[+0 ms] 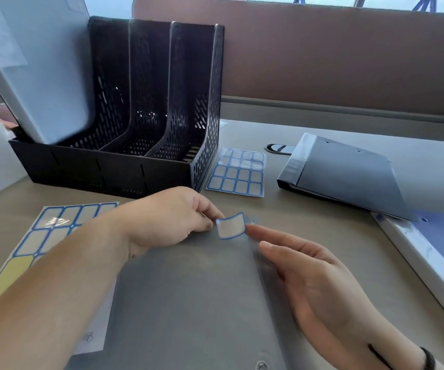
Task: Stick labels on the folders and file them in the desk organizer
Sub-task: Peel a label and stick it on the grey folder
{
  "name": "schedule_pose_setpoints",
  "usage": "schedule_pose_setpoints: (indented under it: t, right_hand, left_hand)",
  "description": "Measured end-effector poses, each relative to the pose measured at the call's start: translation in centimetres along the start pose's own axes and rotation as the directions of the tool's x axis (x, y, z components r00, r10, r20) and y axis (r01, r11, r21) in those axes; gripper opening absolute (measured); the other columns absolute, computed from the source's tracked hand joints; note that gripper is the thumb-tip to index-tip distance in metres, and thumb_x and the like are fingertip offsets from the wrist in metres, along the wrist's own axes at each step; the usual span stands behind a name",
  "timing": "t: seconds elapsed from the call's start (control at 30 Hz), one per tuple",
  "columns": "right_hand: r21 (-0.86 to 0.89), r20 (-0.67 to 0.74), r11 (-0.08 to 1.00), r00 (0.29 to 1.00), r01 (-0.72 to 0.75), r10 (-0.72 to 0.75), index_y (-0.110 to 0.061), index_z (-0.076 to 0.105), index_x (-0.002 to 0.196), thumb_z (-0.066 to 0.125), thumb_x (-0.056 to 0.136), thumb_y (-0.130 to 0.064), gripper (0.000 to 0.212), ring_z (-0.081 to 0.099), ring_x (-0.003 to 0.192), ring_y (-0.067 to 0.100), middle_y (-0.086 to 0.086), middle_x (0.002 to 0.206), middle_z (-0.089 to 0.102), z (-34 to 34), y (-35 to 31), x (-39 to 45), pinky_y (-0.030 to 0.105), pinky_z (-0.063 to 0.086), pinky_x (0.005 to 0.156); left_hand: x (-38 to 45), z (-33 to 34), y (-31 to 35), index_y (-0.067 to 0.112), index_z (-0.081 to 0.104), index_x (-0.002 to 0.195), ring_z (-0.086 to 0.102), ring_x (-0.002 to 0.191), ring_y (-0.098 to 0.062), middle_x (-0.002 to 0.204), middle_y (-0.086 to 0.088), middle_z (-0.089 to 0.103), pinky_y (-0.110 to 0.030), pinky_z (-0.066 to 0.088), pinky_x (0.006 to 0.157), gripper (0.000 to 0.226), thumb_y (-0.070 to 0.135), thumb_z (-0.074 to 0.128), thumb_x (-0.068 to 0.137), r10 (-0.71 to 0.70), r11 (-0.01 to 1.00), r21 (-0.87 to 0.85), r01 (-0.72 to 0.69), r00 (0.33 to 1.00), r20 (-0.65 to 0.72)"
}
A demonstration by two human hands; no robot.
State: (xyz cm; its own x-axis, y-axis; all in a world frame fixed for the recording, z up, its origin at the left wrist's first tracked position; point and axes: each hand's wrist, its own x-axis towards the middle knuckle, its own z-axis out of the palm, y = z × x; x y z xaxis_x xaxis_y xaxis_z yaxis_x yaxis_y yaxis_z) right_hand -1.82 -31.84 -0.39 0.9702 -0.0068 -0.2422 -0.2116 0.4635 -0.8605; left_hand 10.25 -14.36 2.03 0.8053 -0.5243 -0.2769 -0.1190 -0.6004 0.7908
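Note:
A grey folder (188,303) lies flat on the desk in front of me. My left hand (167,220) pinches a small blue-bordered label (230,226) by its left edge, just above the folder's far end. My right hand (311,284) hovers over the folder with fingers spread, its fingertip touching the label's right edge. The black desk organizer (124,166) stands at the back left, with a pale blue folder (44,70) standing in its leftmost slot; the other slots look empty.
A sheet of small labels (238,173) lies beside the organizer. A sheet of larger labels (55,228) sits under my left forearm. A dark grey folder (349,180) lies at the right, overlapping a blue folder (434,252). A brown partition runs along the back.

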Motion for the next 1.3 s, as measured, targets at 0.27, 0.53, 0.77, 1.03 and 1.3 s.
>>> schedule_pose_setpoints:
  t: [0.27,0.53,0.77,1.03,1.3]
  right_hand:
    - [0.003,-0.001,1.000,1.000,0.020,-0.020,-0.010,0.080,0.099,0.067,0.064,-0.009,0.038,0.074,0.097,0.034,0.024,0.102,0.075,0.5,0.1,0.0,0.040,0.057,0.089]
    - [0.060,0.046,0.998,0.999,0.012,-0.015,-0.005,0.079,0.099,0.069,0.065,-0.007,0.036,0.073,0.097,0.036,0.026,0.105,0.074,0.1,-0.3,-0.3,0.035,0.062,0.077]
    - [0.061,0.153,0.998,0.988,0.017,-0.026,-0.006,0.075,0.112,0.090,0.052,-0.023,0.065,0.070,0.109,0.034,0.024,0.117,0.071,-0.5,0.0,0.0,0.035,0.060,0.082]
    - [0.037,0.118,0.999,0.993,-0.007,0.002,-0.004,0.078,0.102,0.067,0.068,0.001,0.036,0.074,0.098,0.034,0.026,0.107,0.073,0.2,-0.4,-0.3,0.032,0.061,0.075]
    - [0.056,0.041,0.998,0.999,0.002,-0.005,-0.001,0.079,0.094,0.062,0.071,-0.005,0.029,0.076,0.084,0.031,0.028,0.099,0.074,0.6,-0.5,-0.4,0.030,0.062,0.067]
  left_hand:
    - [0.1,-0.3,-0.5,0.024,0.074,0.096,0.053,0.073,-0.022,0.077,-0.012,0.068,-0.036,0.039,0.072,0.025,0.006,0.056,0.095,0.016,1.000,-0.014,-0.017,0.999,-0.043]
    - [0.4,-0.2,-0.5,0.023,0.074,0.094,0.050,0.069,-0.022,0.071,-0.006,0.062,-0.036,0.037,0.069,0.023,0.006,0.058,0.094,0.034,0.999,-0.016,-0.035,0.998,-0.061]
    - [0.4,-0.1,-0.3,0.025,0.073,0.095,0.050,0.054,-0.009,0.059,0.006,0.063,-0.023,0.038,0.056,0.023,0.007,0.059,0.093,0.028,1.000,0.005,-0.028,0.997,-0.070]
    - [0.2,-0.2,-0.2,0.026,0.073,0.095,0.049,0.050,-0.010,0.059,0.003,0.061,-0.023,0.036,0.050,0.026,0.006,0.056,0.094,0.026,1.000,0.008,-0.025,0.998,-0.062]
    - [0.3,-0.2,0.0,0.024,0.073,0.095,0.043,0.051,-0.010,0.056,0.006,0.053,-0.024,0.032,0.050,0.024,0.006,0.057,0.094,0.028,1.000,0.009,-0.027,0.996,-0.083]
